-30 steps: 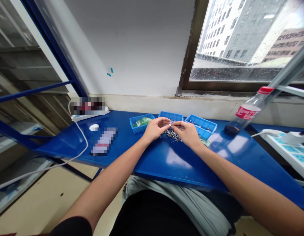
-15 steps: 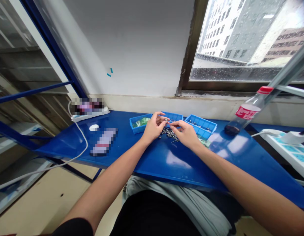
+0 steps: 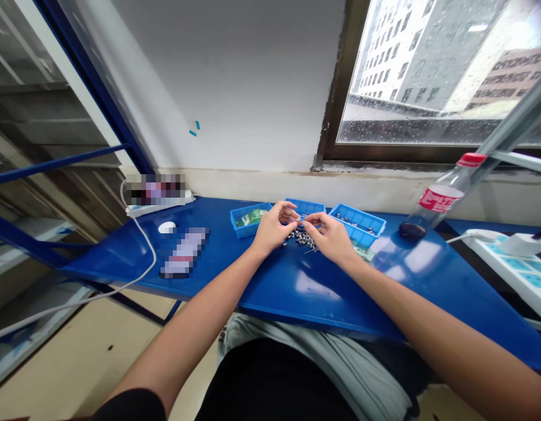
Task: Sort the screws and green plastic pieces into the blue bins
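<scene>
My left hand [image 3: 274, 227] and my right hand [image 3: 329, 235] meet fingertip to fingertip above the blue table. Both are closed in a pinch around something small between them, too small and too covered by fingers to name. Just under the fingers lies a heap of small metal parts [image 3: 304, 238], dark and silvery, like screws. Behind my left hand stands a blue bin [image 3: 236, 227] with green packets [image 3: 249, 218] in it. A second blue bin [image 3: 306, 207] is directly behind both hands, partly hidden. Beyond my right hand is a third blue bin [image 3: 362, 234] holding some small metal parts.
A clear bottle [image 3: 443, 196] with a red cap stands at the right, near a power strip [image 3: 516, 263]. On the left lie a white mouse-like object [image 3: 167, 228], a blurred-out flat object [image 3: 185, 252] and a white cable [image 3: 152, 251]. A green packet [image 3: 363, 252] lies by my right wrist.
My hands have come closer together, and the fingertips now touch or nearly touch around the small thing. The bins and the heap have stayed in place.
</scene>
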The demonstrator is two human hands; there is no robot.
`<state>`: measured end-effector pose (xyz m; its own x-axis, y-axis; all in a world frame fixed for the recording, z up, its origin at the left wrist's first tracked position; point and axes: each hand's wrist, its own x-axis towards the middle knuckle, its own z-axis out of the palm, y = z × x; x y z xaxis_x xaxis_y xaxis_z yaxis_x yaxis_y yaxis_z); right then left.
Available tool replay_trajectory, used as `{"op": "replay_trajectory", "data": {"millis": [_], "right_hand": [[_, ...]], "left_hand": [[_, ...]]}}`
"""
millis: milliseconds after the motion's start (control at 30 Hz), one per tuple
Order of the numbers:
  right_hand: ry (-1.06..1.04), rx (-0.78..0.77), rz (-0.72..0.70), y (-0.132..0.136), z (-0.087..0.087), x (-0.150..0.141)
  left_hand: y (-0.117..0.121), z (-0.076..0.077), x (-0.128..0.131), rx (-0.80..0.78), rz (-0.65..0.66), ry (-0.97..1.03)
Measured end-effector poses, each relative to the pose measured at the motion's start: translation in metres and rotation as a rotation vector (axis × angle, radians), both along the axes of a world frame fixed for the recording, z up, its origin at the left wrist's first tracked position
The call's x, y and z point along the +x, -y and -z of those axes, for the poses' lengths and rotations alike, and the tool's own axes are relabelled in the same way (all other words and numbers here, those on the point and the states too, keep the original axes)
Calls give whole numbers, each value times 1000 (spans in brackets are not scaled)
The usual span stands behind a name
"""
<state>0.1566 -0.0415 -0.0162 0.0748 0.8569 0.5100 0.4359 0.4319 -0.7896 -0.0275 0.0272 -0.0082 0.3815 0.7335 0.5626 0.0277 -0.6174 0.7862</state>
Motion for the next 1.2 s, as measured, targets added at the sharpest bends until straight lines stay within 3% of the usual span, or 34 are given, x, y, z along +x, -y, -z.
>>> {"op": "replay_trajectory", "data": {"millis": [200, 400, 567, 667, 800, 933, 1200], "right_hand": [[-50, -16, -12, -4, 6, 2], [37, 26, 9, -6, 4, 6], [466, 248, 252, -8, -12, 39], [707, 240, 446, -11, -16, 65], [780, 208, 573, -14, -13, 81], [772, 217, 529, -16, -11, 75], [743, 265, 426, -13, -11, 57]], "left_hand": [[10, -3, 0, 111, -6, -127], [9, -1, 1, 140, 43, -173], [11, -1, 3, 259, 62, -279], [19, 0, 8, 350, 173, -387], [30, 7, 23, 487, 327, -498], [34, 15, 41, 655, 394, -580], [32, 16, 37, 745, 263, -767]]}}
